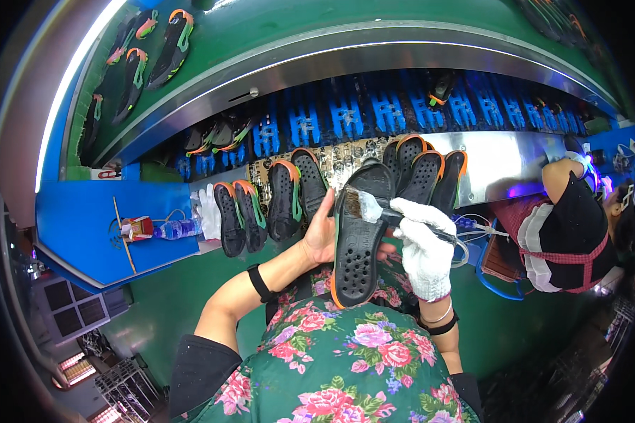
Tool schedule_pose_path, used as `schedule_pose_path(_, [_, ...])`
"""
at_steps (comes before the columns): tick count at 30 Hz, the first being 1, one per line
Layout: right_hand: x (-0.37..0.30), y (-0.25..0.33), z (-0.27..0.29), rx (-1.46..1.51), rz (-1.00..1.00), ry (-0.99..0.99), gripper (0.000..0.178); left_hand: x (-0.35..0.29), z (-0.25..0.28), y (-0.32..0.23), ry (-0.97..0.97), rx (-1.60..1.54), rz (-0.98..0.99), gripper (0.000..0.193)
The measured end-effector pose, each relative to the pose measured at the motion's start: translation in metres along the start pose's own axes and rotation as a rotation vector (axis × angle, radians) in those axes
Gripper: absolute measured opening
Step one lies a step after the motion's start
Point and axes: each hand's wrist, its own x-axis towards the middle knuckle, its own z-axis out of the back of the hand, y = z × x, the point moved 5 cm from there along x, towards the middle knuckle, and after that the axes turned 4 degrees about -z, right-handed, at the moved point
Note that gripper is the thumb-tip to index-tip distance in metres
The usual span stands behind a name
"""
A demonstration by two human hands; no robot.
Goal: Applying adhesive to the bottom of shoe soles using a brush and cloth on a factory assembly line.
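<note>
My bare left hand (320,236) supports a black sandal sole (356,257) from its left side, with some fingertips showing past its right edge. The sole has round holes and an orange tip at its near end. My right hand (426,247), in a white glove, grips a brush (370,208) with a dark handle. Its brown bristles touch the sole's upper surface near the far half. Beside them, black soles with orange and green straps stand in a row: several on the left (285,201) and several on the right (425,176).
Behind the soles runs a line of blue racks (346,116), under a metal-edged green shelf (430,35) with sandals (173,46). A blue table (77,233) at left carries a plastic bottle (178,229) and white gloves (208,211). A co-worker's arm (561,183) is at right.
</note>
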Motion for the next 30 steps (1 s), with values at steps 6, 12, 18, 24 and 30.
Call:
schedule_pose_path(6, [0.001, -0.001, 0.001, 0.002, -0.008, -0.003, 0.027, 0.002, 0.02, 0.017, -0.1, -0.052, -0.047, 0.1])
schedule_pose_path(12, [0.003, -0.001, 0.01, 0.03, 0.018, 0.0, 0.026, 0.005, 0.018, 0.012, -0.233, -0.074, -0.144, 0.104])
schedule_pose_path(18, [0.002, 0.004, 0.003, 0.063, -0.016, -0.008, 0.026, 0.005, 0.017, 0.012, -0.23, -0.06, -0.146, 0.098])
schedule_pose_path(24, [0.005, 0.004, 0.006, 0.036, -0.015, -0.004, 0.026, 0.008, 0.014, 0.019, -0.275, 0.0, -0.135, 0.091])
schedule_pose_path(30, [0.001, 0.01, 0.016, -0.004, 0.074, -0.031, 0.023, 0.017, 0.02, 0.024, -0.284, 0.023, -0.105, 0.09])
